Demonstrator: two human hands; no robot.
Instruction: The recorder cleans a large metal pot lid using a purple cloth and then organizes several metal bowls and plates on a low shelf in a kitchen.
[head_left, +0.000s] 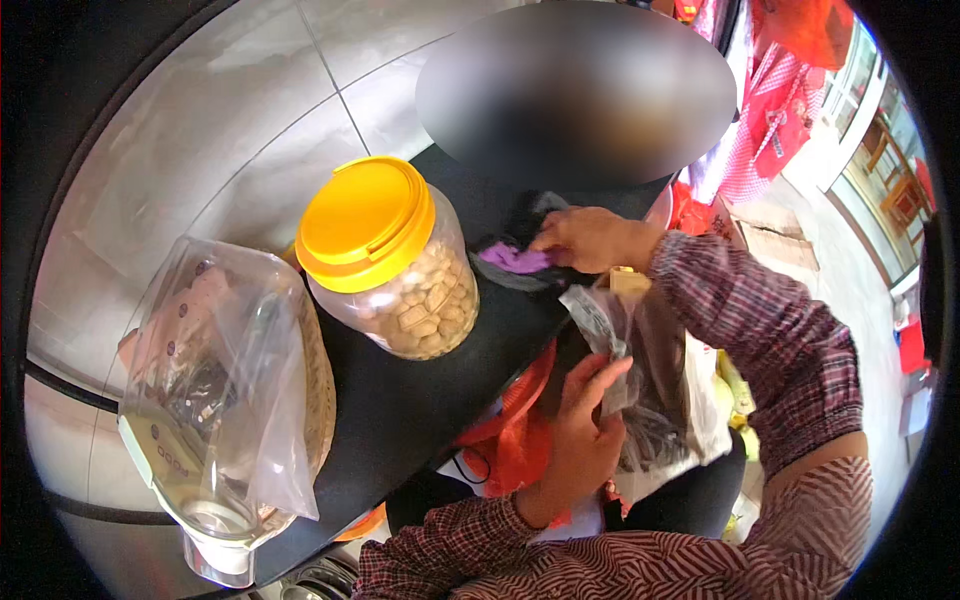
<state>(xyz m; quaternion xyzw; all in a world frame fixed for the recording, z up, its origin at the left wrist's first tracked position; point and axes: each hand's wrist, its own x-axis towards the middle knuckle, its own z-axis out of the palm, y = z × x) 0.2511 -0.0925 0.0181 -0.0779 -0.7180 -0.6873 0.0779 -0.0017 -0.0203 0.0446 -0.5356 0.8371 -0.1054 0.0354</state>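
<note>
My right hand (589, 238) is over the black tabletop with its fingers closed on a purple cloth (517, 258), which lies on a dark grey cloth-like thing (517, 279). Below it, my left hand (585, 420) touches the edge of a clear plastic bag (615, 337) with its fingertips. The bag hangs beside the table, over my lap. A clear plastic jar (442, 300) with a yellow lid (364, 221) stands left of my right hand and is partly filled with light brown pieces.
At the left of the black table (382, 412) stand a clear plastic container (202, 420) and a wicker basket (322, 390), partly under clear film. Red bags (517, 435) hang below the table's edge. Cardboard (776, 236) lies on the floor at the right. A blurred patch hides the far end.
</note>
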